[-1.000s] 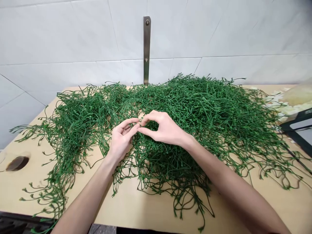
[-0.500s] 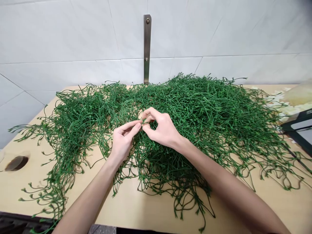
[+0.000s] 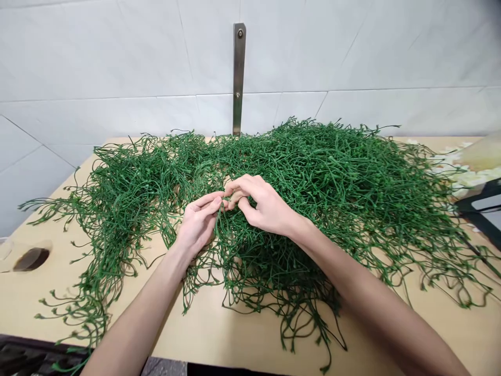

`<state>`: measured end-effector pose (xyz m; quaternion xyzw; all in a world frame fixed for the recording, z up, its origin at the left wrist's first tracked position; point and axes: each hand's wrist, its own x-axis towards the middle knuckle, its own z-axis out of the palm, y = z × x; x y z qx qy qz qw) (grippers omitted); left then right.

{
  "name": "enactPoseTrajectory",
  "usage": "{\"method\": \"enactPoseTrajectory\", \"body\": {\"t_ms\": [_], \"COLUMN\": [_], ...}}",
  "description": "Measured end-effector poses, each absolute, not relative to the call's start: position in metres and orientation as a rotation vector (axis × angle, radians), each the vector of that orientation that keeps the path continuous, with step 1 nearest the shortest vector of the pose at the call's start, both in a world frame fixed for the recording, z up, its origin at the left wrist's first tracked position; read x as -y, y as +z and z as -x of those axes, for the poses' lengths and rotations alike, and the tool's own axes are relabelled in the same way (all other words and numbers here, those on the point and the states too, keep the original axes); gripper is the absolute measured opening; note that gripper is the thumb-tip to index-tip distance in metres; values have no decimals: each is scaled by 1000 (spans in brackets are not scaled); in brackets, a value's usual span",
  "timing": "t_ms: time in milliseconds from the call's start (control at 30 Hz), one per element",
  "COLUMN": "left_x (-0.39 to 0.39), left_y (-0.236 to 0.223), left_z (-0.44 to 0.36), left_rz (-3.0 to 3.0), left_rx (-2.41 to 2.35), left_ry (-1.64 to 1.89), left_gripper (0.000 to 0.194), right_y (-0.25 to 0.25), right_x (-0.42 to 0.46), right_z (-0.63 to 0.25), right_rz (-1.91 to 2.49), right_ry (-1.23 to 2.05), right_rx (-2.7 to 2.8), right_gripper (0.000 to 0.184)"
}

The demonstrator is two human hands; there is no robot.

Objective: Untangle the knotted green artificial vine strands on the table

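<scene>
The left hand (image 3: 199, 222) has thumb and forefinger pinched on a thin green plastic-looking strand (image 3: 220, 211). The right hand (image 3: 264, 206) is curled at its 3 o'clock, fingertips close to the pinch; whether it grips anything cannot be told.

Beneath and around both hands lies a tangled heap of green, plastic-looking strands with small forked tips (image 3: 332, 162). It rises highest at 1 to 2 o'clock, trails off at 8 o'clock over the near edge, and sends loose loops out toward 4 and 5 o'clock. The pale, wood-toned flat surface (image 3: 223, 329) carries it, showing through gaps in the heap and plainly at 6 o'clock.

Between 8 and 9 o'clock sits what looks like a clear cup with dark brown contents (image 3: 31, 259). At 3 o'clock are white flower-like pieces (image 3: 464, 176), partly behind clear film, and a black-edged object with a pale panel (image 3: 485, 203), cut off by the view.

Beyond the surface, a white, grey-veined tiled wall (image 3: 117, 52) spans 10 to 2 o'clock, with an upright, two-bolted metal strip (image 3: 238, 78) at 12. Speckled grey floor (image 3: 164, 367) shows at 7 o'clock.
</scene>
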<state>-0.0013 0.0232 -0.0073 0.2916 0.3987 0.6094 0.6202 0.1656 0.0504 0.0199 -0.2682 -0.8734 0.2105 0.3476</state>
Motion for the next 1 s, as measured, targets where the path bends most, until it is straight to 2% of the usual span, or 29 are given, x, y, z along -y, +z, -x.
{"method": "enactPoseTrajectory", "body": {"t_ms": [267,500,633,833,1000], "left_x": [-21,-16,-15,-14,-11], "left_y": [-7,-8,-10,-10,-8], "left_z": [3,2,5,4,-2], "left_rz": [-798,-981,-1070,-1080,-1174], "left_rx": [-977,-973,-1003,-1048,-1104], "left_ry": [1444,1464,1452,1468,1558], "left_gripper": [30,25,25,23,27], "right_y": [24,24,23,27,25], "right_x": [-49,-48,-49,-47,-48], "right_z": [-165,-162,-161,-161,-160], "right_rz": [865,966,931,940,850], "right_ry": [738,921,1027,1010,1194], "right_rx": [2156,2039,1994,1995,1983], "right_gripper": [16,28,24,20,25]}}
